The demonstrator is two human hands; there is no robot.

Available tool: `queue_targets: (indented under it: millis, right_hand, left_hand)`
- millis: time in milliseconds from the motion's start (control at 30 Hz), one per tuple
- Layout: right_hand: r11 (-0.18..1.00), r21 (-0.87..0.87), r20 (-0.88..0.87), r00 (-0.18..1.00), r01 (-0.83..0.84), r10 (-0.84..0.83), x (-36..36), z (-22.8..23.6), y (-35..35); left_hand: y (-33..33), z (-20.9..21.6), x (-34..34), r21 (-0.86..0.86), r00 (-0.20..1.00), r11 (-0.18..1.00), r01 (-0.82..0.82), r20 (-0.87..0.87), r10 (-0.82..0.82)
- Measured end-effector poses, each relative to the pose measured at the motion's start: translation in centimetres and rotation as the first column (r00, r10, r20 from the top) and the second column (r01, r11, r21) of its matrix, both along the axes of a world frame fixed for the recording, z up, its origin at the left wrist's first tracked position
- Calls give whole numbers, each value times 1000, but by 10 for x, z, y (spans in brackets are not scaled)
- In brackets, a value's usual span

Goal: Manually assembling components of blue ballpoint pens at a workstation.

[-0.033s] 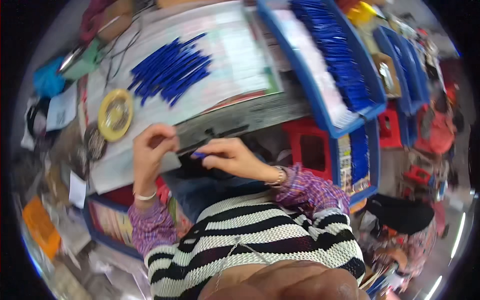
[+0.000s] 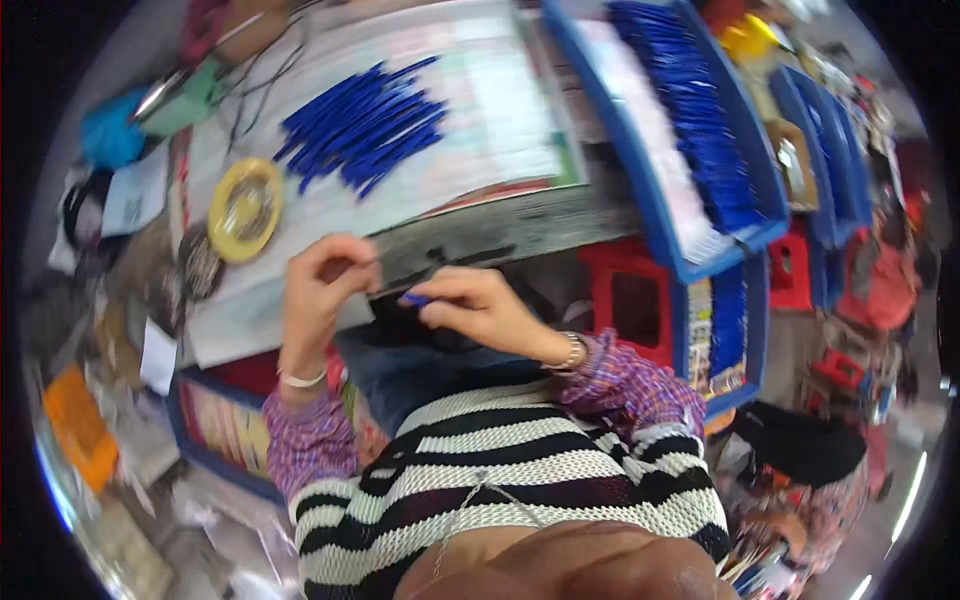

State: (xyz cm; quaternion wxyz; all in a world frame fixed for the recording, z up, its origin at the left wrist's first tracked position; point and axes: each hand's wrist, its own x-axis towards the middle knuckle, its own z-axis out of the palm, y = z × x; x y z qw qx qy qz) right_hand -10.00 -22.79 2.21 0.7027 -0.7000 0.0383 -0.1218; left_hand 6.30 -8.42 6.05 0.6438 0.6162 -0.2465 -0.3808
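Over the table's near edge, my right hand [image 2: 485,305] pinches a small blue piece [image 2: 416,299] between thumb and fingers; most of it is hidden by the fingers. My left hand [image 2: 322,285] is just to the left, apart from the right one, with its thumb and fingertips curled together; whatever is in them is too blurred to make out. Beyond both hands, a loose heap of slim blue pen-like sticks [image 2: 360,125] lies on the paper-covered table [image 2: 490,110]. A yellow dish [image 2: 221,222] with small shiny contents stands left of the heap.
A long blue tray [image 2: 720,262] of blue sticks stands at the right, above another blue tray [image 2: 757,330]. A red stool [image 2: 604,265] is beside them. Next to the yellow dish is a dark round container [image 2: 200,262]. Another blue tray [image 2: 222,472] sits at lower left.
The whole view has shifted slightly, so the table and both hands appear a little farther right. The right hand keeps its pinch on the blue piece.
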Motion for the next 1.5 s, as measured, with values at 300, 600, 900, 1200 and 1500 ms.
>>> queue_targets:
  millis: [300, 600, 900, 1200, 1500]
  right_hand:
    - [936, 340, -287, 958, 89, 13, -11, 4, -4]
    - [940, 340, -298, 951, 21, 86, -8, 1, -5]
    - [921, 390, -333, 936, 22, 119, -9, 0, -3]
    - [777, 627, -386, 887, 52, 253, -8, -7, -7]
    - [662, 747, -373, 863, 62, 340, -6, -4, -10]
  left_hand:
    - [-12, -10, -24, -85, 981, 996, -3, -193, -13]
    - [-8, -19, -21, -111, 983, 993, 35, -176, -54]
    - [-7, -24, -25, -132, 990, 991, 7, -140, -26]
    - [-10, -30, -36, -195, 991, 979, -61, 108, 83]
    - [-10, -26, -40, -110, 982, 994, -13, 186, 34]
